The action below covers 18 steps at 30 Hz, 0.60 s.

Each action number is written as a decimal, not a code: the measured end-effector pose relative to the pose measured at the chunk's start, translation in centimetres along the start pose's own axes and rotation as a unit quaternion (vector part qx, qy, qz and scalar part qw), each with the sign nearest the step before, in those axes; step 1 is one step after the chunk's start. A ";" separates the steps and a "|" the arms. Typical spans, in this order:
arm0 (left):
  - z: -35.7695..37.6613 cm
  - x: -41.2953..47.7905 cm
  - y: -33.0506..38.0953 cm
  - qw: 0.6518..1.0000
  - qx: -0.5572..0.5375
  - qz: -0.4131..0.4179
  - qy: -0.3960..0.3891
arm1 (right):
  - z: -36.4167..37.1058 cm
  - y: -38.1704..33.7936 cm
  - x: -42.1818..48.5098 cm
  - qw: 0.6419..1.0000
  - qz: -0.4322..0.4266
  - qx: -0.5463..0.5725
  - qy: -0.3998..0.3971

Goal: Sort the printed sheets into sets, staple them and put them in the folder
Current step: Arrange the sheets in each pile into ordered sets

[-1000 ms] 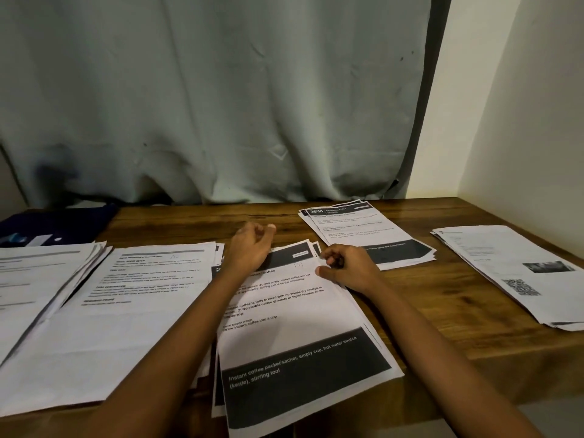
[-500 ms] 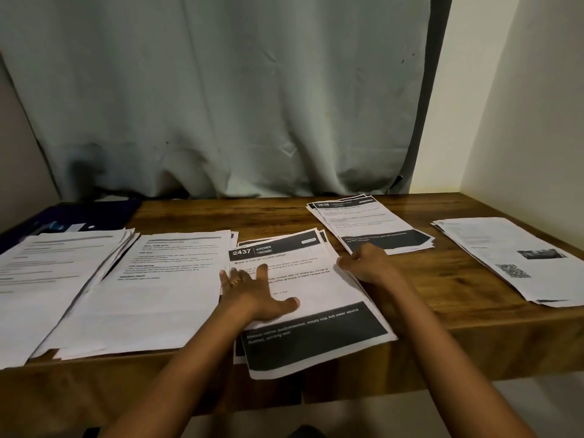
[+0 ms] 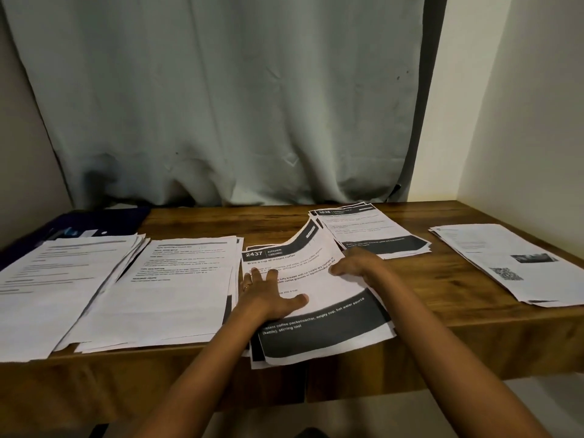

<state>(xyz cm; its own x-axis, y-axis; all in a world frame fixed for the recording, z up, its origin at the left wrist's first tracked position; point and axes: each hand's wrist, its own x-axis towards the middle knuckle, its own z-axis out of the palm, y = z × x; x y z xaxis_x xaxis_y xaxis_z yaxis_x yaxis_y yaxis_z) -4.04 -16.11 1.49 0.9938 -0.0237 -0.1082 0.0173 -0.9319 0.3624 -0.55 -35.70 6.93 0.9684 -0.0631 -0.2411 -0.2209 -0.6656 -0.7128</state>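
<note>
Five piles of printed sheets lie in a row, with two hands at work on the middle one. At the far left back corner sits one dark blue flat thing, probably the folder [image 3: 94, 226], though that corner is dim. In front of it the first pile [image 3: 57, 279] is fanned loosely, its sheets white with grey text. Just beside it, and touching it, the second pile [image 3: 170, 286] looks much the same.

The third pile [image 3: 331, 330] is headed "2437 KITCHEN" and has a black band along the near end, which hangs over the table's front edge. The left hand [image 3: 268, 295] presses flat on it, fingers spread and straight, gripping nothing; one ring [image 3: 247, 286] shows on a finger. The right hand [image 3: 357, 263] pinches the right edge of the top sheet [image 3: 316, 257], whose far right corner curls up off the pile.

Behind the right hand the fourth pile [image 3: 373, 235], headed "3638", lies at a slant. Well apart at the right, the fifth pile [image 3: 505, 263] shows a small photo and a square code.

All of it rests on one brown wooden table [image 3: 442, 314]. A pale grey-green curtain [image 3: 221, 105] hangs behind it, down to the table's back edge, and a cream wall [image 3: 521, 121] closes the right side.
</note>
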 end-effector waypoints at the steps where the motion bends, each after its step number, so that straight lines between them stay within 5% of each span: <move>1: -0.1 0.1 -0.1 0.999 -0.032 0.000 0.007 | 0.0 0.1 -0.1 1.000 -0.009 0.013 0.010; 4: -0.9 1.0 -0.9 0.976 -0.209 -0.002 0.067 | -1.2 0.1 -0.2 0.994 -0.042 0.098 0.022; 9: -4.9 1.8 -0.9 0.873 -0.468 0.043 0.130 | -3.9 -0.6 -0.3 0.961 -0.138 0.226 0.074; 18: -10.8 2.7 3.0 0.809 -0.481 0.168 0.293 | -3.6 -4.1 0.2 0.869 -0.272 0.383 0.158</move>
<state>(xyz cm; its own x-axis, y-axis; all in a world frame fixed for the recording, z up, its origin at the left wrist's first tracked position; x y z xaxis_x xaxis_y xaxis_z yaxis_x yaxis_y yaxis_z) -0.11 -15.04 12.28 0.8370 0.2215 0.5004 -0.4668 -0.1883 0.8641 0.95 -35.63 12.20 0.9105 -0.1753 0.3744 0.3837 0.0209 -0.9232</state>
